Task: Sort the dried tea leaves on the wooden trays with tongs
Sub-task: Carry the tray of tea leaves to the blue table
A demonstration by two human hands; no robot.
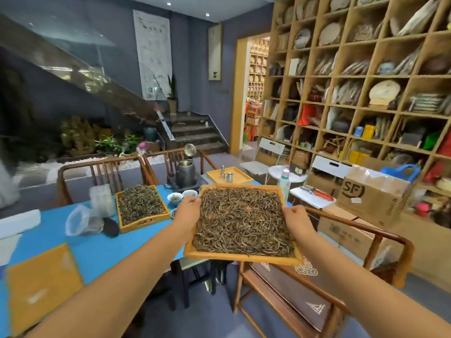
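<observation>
Now tray of tea leaves [244, 220] held in air off bench's right edge [170, 230]; left hand [189, 211] and right hand [296, 219] grasp its opposite sides; bench lies left, left hand nearer.

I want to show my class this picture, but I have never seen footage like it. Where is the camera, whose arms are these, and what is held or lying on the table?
The camera sits on a person's head, looking forward and down, so the arms are the wearer's own. The left hand and right hand each grip a side of a wooden tray of dried tea leaves, held in the air beside the blue table. A second tray of leaves, small cups and a kettle stand on that table.
</observation>
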